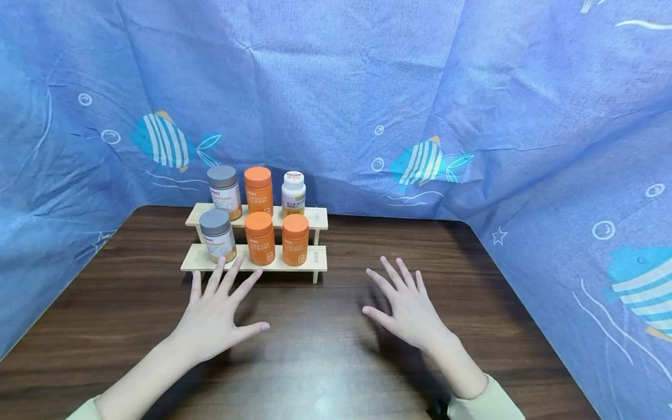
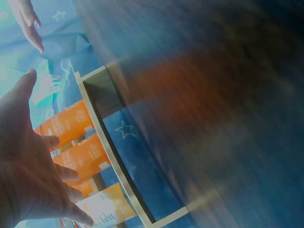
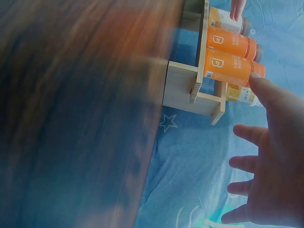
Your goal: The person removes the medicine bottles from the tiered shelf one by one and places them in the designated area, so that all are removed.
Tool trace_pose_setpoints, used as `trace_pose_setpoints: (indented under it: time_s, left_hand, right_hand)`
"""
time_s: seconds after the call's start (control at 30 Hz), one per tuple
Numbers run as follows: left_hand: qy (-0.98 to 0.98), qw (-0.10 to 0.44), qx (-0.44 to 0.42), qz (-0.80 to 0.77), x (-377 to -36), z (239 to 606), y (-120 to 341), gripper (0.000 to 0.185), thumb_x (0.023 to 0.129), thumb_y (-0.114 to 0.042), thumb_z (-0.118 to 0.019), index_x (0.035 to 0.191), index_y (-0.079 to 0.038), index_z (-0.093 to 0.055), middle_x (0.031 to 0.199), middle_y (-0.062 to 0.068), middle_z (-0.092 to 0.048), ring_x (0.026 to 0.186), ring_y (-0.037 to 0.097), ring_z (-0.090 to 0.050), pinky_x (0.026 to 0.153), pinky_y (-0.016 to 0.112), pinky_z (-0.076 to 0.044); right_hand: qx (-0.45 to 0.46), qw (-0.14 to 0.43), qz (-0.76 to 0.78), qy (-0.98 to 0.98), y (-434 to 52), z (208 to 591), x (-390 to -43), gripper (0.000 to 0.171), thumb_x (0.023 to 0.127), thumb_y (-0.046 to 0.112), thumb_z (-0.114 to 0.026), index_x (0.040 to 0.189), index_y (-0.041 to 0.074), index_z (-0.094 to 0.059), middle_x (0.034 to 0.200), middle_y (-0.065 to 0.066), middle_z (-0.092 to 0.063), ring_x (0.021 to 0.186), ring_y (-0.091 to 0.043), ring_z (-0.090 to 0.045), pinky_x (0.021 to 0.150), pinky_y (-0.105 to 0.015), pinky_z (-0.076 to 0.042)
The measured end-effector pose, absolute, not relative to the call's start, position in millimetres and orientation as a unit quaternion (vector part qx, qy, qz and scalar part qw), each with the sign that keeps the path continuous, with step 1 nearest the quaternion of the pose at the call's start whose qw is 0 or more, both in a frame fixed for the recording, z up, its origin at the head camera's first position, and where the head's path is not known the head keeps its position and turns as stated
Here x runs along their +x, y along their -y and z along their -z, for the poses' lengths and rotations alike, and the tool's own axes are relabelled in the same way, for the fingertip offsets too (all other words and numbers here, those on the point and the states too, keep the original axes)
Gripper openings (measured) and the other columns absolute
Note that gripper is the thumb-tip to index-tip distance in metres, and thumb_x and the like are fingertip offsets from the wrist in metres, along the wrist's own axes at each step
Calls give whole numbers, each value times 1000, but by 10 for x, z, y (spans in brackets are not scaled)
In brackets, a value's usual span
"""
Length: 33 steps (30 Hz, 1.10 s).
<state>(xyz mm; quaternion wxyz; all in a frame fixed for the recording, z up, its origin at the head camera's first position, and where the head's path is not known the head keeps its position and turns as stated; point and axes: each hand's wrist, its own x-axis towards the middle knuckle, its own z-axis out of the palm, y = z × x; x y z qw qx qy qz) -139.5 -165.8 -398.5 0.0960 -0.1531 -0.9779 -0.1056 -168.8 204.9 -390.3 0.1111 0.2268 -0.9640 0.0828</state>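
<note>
A blue cloth backdrop printed with striped fish and bubbles (image 1: 336, 87) encloses the work area on three sides. Within it stands the dark brown wood-grain table (image 1: 325, 361), which carries all items. Toward the back left of the table sits a pale two-tier wooden stepped rack (image 1: 310, 258), holding six bottles in two rows of three. Upper tier, left to right: a grey-lidded bottle with an orange-and-white label (image 1: 224, 192), an orange bottle with an orange lid (image 1: 258, 189), a white bottle with a white lid (image 1: 293, 193). Lower tier, left to right: a second grey-lidded bottle (image 1: 217, 234), then two orange bottles with orange lids (image 1: 259, 238) (image 1: 295, 239). The left hand (image 1: 215, 315) lies spread wide, palm down, fingers straight, holding nothing; its fingertips reach the front edge of the rack's lower tier, nearest the lower grey-lidded bottle. The right hand (image 1: 409, 309) is likewise spread wide and holds nothing, over bare table to the right of the rack, apart from it.
</note>
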Motion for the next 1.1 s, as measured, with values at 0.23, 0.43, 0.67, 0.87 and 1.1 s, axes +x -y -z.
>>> trace_pose_setpoints:
  time_s: [0.23, 0.43, 0.67, 0.87, 1.1]
  left_hand:
    - [977, 99, -157, 103, -1399, 3964, 1656, 94, 72, -76, -57, 149, -32, -26, 159, 7, -7, 143, 41, -4, 100, 73, -3]
    - [978, 98, -156, 96, -1393, 3911, 1655, 95, 73, -79, -53, 150, -31, -26, 159, 10, -9, 143, 41, -4, 101, 72, -4]
    - [978, 106, -150, 95, -1378, 3834, 1730, 98, 72, -84, -44, 151, -31, -21, 158, 12, -9, 142, 42, -3, 101, 72, 1]
    - [979, 114, -137, 102, -1377, 3735, 1823, 99, 73, -84, -43, 152, -30, -18, 157, 16, -11, 143, 41, 4, 101, 69, 12]
    - [978, 131, -119, 114, -1408, 3604, 1989, 100, 73, -80, -50, 152, -25, -21, 157, 19, -11, 143, 37, 10, 102, 68, 13]
  right_hand:
    - [225, 110, -85, 964, -2041, 3878, -1677, 71, 86, 61, -56, 147, 34, -32, 158, 1, -15, 145, -29, -6, 107, -65, -10]
    - [227, 110, -85, 964, -2021, 3842, -1678, 71, 86, 60, -56, 147, 35, -30, 158, 2, -14, 145, -29, -5, 107, -65, -11]
    - [229, 117, -89, 962, -1990, 3785, -1723, 72, 86, 63, -52, 148, 37, -28, 158, 4, -13, 145, -28, -5, 107, -65, -11]
    - [230, 122, -97, 961, -1957, 3689, -1773, 71, 86, 66, -49, 148, 36, -28, 158, 5, -12, 145, -27, -5, 107, -64, -12]
    - [234, 134, -119, 956, -1899, 3515, -1871, 71, 87, 65, -49, 148, 33, -29, 158, 4, -12, 145, -28, -4, 107, -65, -11]
